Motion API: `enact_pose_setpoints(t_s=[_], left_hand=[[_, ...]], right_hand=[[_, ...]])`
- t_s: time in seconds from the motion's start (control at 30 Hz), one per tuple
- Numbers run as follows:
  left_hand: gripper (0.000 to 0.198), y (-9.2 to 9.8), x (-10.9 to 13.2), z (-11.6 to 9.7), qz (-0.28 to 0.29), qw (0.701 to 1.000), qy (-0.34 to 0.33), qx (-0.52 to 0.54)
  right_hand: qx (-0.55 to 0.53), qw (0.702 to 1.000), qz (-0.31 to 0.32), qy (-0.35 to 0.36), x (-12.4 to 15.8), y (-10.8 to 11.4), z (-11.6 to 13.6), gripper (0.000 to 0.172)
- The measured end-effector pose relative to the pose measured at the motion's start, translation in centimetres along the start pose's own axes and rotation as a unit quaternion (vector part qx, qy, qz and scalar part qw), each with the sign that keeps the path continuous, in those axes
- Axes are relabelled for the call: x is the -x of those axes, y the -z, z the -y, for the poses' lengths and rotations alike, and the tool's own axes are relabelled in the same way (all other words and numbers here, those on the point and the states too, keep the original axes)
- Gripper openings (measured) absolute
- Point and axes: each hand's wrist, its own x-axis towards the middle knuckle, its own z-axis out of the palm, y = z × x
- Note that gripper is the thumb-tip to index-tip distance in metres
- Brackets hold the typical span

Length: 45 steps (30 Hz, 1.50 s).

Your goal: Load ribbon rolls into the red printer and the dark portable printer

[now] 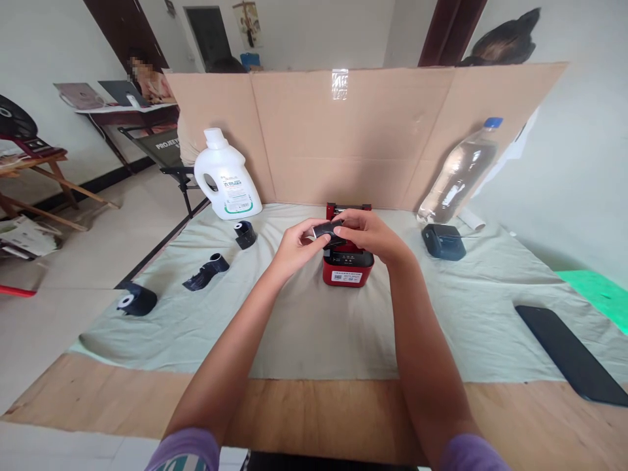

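My left hand [298, 247] and my right hand [369, 234] are both closed on a small black roll [324, 229], one at each end, with thumbs pressed on its front. A strip of white edge shows at the roll's left end. Right under and behind the roll stands a red and black label printer [348, 277]. Its front carries a white sticker, and a raised red part rises at the back, which looks like its lid. My hands and the roll hide the printer's middle, so I cannot tell whether the roll touches it.
Three black rolls [140, 300] [218, 263] [246, 234] lie at left on the pale cloth [314, 340]. A white jug [228, 180] and a clear bottle [458, 173] lean near the cardboard screen [353, 137]. At right are a black device [444, 242] and a phone [569, 353].
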Motion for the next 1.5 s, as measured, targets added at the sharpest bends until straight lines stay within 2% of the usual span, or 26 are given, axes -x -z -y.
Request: enact_pose_setpoints(t_s=[0.17,0.33,0.47,0.73,0.97,1.03,1.13,1.2,1.33,1.5], left_hand=[[0.036,-0.4,0.1,-0.6,0.011,0.999,0.017,0.039],[0.036,-0.4,0.0,-0.9,-0.006,0.998,0.03,0.054],[0.038,-0.2,0.2,-1.0,0.015,0.998,0.032,0.057],[0.033,0.1,0.5,-1.4,0.01,1.0,0.015,0.015],[0.034,-0.2,0.6,-0.9,0.007,0.999,0.028,0.014],[0.049,-0.2,0.7,-0.8,0.028,0.997,0.059,0.038],[0.094,-0.2,1.0,-0.8,0.098,0.984,0.129,0.079],[0.111,-0.3,1.3,-0.9,0.138,0.974,0.155,0.089],[0.116,-0.7,1.7,-1.3,0.177,0.966,0.161,0.097],[0.112,-0.9,1.8,-1.3,0.171,0.959,0.219,0.05]], right_hand=[[0.012,1.0,0.002,-0.008,0.2,-0.1,0.3,0.028],[0.037,0.999,0.003,0.001,0.5,-0.1,0.8,0.027],[0.036,0.999,0.007,0.0,0.7,0.0,1.1,0.025],[0.048,0.999,0.0,0.008,0.9,-0.2,1.4,0.022],[0.047,0.999,-0.016,0.014,0.8,-0.2,1.2,0.018],[0.037,0.999,-0.029,0.007,0.6,-0.2,0.7,0.02],[0.024,0.998,-0.066,-0.005,0.1,0.0,-0.4,0.021],[0.014,0.994,-0.106,-0.028,-0.2,0.3,-1.3,0.02],[-0.007,0.983,-0.167,-0.08,-0.7,0.9,-3.3,0.021],[0.077,0.981,-0.123,-0.129,-0.9,1.3,-5.5,0.019]])
